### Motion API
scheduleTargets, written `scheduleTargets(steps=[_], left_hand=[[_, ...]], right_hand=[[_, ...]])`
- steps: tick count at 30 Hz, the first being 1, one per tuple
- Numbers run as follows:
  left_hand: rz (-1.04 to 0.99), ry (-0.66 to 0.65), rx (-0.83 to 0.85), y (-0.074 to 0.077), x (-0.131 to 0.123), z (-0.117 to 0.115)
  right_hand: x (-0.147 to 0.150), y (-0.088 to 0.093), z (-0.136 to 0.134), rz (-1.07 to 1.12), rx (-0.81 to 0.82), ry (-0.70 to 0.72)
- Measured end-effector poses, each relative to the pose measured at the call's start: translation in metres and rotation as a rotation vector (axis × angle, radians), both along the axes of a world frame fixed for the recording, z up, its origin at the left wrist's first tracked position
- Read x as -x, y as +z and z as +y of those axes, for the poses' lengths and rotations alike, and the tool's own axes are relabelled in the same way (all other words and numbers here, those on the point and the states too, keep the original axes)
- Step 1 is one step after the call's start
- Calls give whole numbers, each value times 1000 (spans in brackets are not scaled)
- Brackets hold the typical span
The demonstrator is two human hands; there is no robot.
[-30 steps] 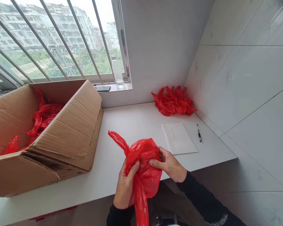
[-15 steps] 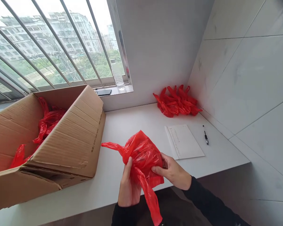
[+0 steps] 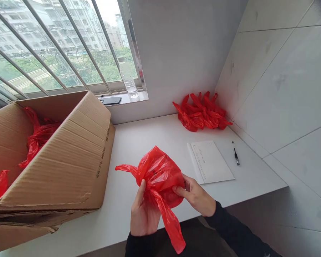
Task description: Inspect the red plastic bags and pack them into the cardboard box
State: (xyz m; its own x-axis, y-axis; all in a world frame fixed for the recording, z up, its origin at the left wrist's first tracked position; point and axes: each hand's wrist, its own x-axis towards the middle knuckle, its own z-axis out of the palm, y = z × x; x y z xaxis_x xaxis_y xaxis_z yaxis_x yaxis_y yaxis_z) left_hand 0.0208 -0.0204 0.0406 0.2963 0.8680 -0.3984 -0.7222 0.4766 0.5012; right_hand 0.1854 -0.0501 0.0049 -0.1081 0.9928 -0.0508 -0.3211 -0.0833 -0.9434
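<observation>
A red plastic bag (image 3: 164,173), knotted at its neck, is held above the front of the white table (image 3: 128,141). One of its loose handle ends points left and the other hangs down toward me. My left hand (image 3: 145,214) is closed on the bag, its thumb beside the knot and its other fingers underneath. On the right side of the bag my right hand (image 3: 196,194) grips the plastic, thumb on top, fingertips hidden behind it. What lies inside the bag cannot be made out.
At left stands an open cardboard box (image 3: 96,142) with red bags (image 3: 40,137) inside. Several knotted red bags (image 3: 203,112) lie by the back wall. A notepad (image 3: 212,162) and a pen (image 3: 235,157) are at right. The windowsill bears a water bottle (image 3: 128,80) and a phone (image 3: 111,101).
The view has shifted, so the box sits further left. The bag has turned slightly between my hands and looks rounder. Both hands keep their grip.
</observation>
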Motion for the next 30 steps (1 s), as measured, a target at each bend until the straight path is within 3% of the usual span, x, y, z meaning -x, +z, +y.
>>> scheduleTargets(steps=[9,14,23,28,30], left_hand=[[-104,22,46,-10,4,7],[-144,37,24,-16,8,9],[-201,90,52,-22,13,12],[-113,122,-8,-18,13,9],[-48,185,-19,-18,14,7]], right_hand=[[4,-8,3,35,-1,-21],[4,-15,2,14,43,69],[8,-31,-2,53,63,85],[11,-30,-3,-16,37,86],[14,-24,-6,-117,18,-24]])
